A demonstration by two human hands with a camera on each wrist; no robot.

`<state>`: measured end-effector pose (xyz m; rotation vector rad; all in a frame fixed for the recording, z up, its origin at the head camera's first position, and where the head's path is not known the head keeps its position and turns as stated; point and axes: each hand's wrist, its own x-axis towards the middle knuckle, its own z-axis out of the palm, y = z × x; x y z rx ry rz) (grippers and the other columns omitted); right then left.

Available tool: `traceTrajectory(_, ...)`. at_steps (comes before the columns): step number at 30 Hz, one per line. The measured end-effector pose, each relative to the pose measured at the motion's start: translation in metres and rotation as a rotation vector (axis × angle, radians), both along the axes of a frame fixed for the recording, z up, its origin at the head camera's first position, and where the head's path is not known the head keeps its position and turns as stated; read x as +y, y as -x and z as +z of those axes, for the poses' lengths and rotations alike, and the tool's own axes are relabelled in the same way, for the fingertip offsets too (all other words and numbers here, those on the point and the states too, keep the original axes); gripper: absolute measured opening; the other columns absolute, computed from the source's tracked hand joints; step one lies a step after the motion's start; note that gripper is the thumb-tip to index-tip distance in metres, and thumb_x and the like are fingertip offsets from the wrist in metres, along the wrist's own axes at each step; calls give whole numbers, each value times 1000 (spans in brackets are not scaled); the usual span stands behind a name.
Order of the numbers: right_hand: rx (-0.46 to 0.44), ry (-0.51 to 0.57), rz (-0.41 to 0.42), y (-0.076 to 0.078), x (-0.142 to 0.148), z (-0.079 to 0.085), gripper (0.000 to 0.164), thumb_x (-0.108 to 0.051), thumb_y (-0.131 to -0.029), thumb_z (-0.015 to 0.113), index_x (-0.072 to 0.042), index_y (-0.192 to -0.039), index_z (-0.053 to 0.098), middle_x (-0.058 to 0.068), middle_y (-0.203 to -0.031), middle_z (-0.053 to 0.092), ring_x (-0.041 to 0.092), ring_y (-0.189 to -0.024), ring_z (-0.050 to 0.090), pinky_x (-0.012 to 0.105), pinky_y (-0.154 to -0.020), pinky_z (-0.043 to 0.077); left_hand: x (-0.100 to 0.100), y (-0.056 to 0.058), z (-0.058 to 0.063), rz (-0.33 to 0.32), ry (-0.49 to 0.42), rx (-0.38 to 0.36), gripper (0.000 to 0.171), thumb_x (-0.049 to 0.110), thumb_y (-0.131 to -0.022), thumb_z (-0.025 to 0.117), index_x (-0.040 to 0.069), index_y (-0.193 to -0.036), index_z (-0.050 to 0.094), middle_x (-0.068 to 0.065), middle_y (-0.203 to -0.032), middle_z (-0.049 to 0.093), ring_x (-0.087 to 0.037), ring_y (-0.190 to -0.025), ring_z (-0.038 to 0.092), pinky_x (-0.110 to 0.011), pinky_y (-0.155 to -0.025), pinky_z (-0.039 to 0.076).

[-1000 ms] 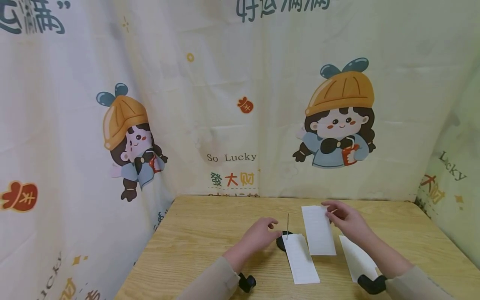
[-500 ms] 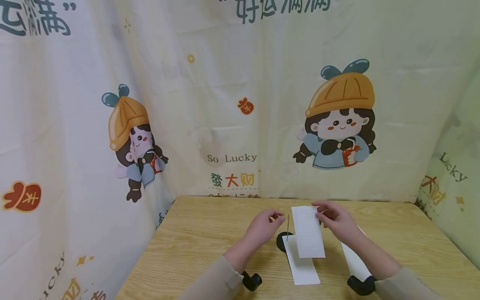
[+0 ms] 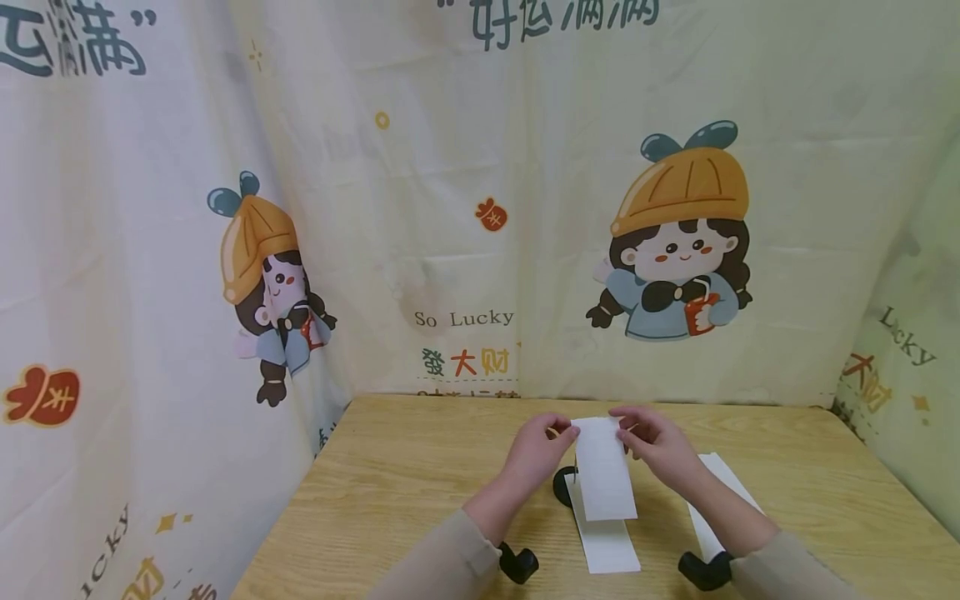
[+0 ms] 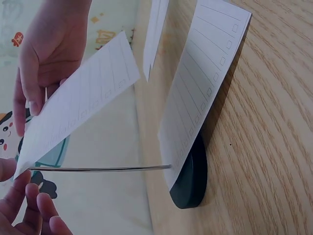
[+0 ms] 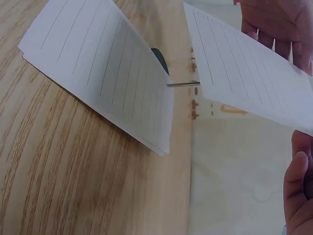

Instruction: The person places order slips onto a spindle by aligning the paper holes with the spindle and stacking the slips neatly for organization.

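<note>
A lined paper slip [image 3: 606,479] with checkboxes hangs between my hands above a spike paper holder. My left hand [image 3: 534,454] pinches one upper corner; my right hand [image 3: 660,446] holds the other upper corner. In the left wrist view, the thin metal spike [image 4: 98,169] has its tip at the slip's corner by my left fingers [image 4: 22,198]; whether it pierces the paper I cannot tell. Lower down, more lined slips [image 4: 205,73] sit on the spike, over the round black base [image 4: 193,181]. My right fingers [image 5: 297,181] show at the edge of the right wrist view.
More white slips [image 3: 723,492] lie on the wooden table [image 3: 420,467] at the right, partly behind my right forearm. A printed cloth [image 3: 450,250] hangs behind the table and at both sides. Black wrist mounts [image 3: 517,565] are strapped at both sleeves.
My right hand has brought the slip leftward over the spike. My left hand has moved up and right, and now pinches the slip's left corner.
</note>
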<state>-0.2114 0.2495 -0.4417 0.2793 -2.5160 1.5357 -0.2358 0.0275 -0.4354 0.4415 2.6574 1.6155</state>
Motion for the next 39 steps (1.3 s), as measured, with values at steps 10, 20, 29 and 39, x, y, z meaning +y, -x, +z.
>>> traceTrajectory(10, -19, 2, -8, 2, -2, -4, 33, -15, -97, 65, -10, -130, 61, 12, -102, 61, 25, -78, 59, 36, -69, 56, 4, 1, -2, -1, 10, -30, 14, 36, -94, 68, 22, -90, 65, 9, -86, 58, -12, -76, 53, -29, -61, 46)
traceTrajectory(20, -27, 13, 1, 1, -2, -4, 34, -15, -97, 65, -10, -130, 60, 11, -102, 61, 27, -79, 59, 34, -68, 55, 6, 2, -2, 0, 24, -33, 16, 36, -96, 66, 21, -89, 64, 8, -86, 58, -13, -77, 53, -29, -62, 46)
traceTrajectory(29, -29, 17, 7, 3, -1, -6, 35, -16, -97, 66, -10, -130, 60, 11, -101, 62, 30, -80, 60, 35, -69, 55, 8, 3, -1, 14, 17, -54, 16, 36, -95, 66, 21, -88, 64, 6, -84, 58, -14, -74, 53, -30, -61, 46)
traceTrajectory(39, -23, 19, 10, 7, -1, -11, 35, -15, -96, 66, -9, -130, 60, 11, -98, 61, 29, -81, 59, 30, -67, 54, 9, 3, -5, 8, -31, -59, 16, 34, -96, 66, 18, -91, 64, 5, -87, 59, -14, -77, 54, -30, -62, 47)
